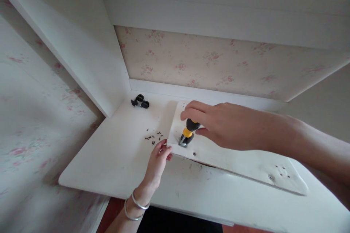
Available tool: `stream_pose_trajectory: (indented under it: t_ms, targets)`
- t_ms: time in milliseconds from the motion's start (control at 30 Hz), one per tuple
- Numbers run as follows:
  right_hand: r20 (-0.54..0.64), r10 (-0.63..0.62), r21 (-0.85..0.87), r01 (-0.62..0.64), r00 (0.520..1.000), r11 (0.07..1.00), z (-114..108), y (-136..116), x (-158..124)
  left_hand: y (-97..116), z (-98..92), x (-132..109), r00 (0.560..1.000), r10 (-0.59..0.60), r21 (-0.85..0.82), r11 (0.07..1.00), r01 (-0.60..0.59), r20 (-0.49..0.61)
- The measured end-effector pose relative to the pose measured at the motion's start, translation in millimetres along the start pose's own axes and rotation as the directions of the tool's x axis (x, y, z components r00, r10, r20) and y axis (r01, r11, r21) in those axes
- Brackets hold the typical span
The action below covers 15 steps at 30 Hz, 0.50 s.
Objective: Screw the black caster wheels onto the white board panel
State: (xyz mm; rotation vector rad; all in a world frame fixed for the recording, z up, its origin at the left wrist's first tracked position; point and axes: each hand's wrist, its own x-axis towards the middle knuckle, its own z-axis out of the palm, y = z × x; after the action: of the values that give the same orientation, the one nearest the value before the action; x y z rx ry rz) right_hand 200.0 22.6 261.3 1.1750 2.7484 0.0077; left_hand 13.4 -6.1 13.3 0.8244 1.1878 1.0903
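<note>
My right hand (207,118) is closed around the black and yellow handle of a screwdriver (188,132). The tool tilts down to the metal plate of a black caster (183,144) at the near left corner of a white board (232,156). My left hand (161,151) grips that same corner, its fingers bent over the board's edge. Just left of the board, several small dark screws (153,137) lie scattered. Screw holes (283,171) show at the board's right end.
Several loose black casters (140,101) rest at the back left of the white desk (109,156). A white side panel (73,40) rises on the left, and a shelf (218,11) overhangs the back. Floral wallpaper covers the wall (191,56).
</note>
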Motion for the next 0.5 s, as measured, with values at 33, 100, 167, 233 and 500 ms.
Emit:
stream_pose_trajectory:
  t_ms: [33, 100, 167, 233, 500]
  targets:
    - [0.018, 0.021, -0.018, -0.02, 1.0, 1.0, 0.1, 0.7, -0.2, -0.3, 0.0, -0.1, 1.0, -0.002, -0.002, 1.0, 0.002, 0.004]
    - [0.026, 0.116, -0.087, -0.114, 0.993, 0.99, 0.0, 1.7, 0.2, -0.6, -0.1, -0.5, 1.0, -0.003, -0.002, 1.0, 0.003, 0.002]
    - [-0.003, 0.165, -0.099, -0.165, 0.986, 0.981, 0.3, 2.6, 0.9, -0.4, -0.4, -0.9, 1.0, -0.002, 0.001, 1.0, 0.002, -0.005]
    - [-0.016, 0.099, -0.012, -0.099, 0.995, 0.995, 0.8, 3.3, 1.5, 0.4, -0.7, -1.6, 1.0, -0.003, 0.006, 1.0, 0.003, 0.0]
    - [0.007, 0.166, -0.138, -0.163, 0.986, 0.977, -1.4, -2.4, 7.2, 7.6, 0.6, -6.3, 1.0, -0.012, 0.019, 1.0, 0.011, 0.024]
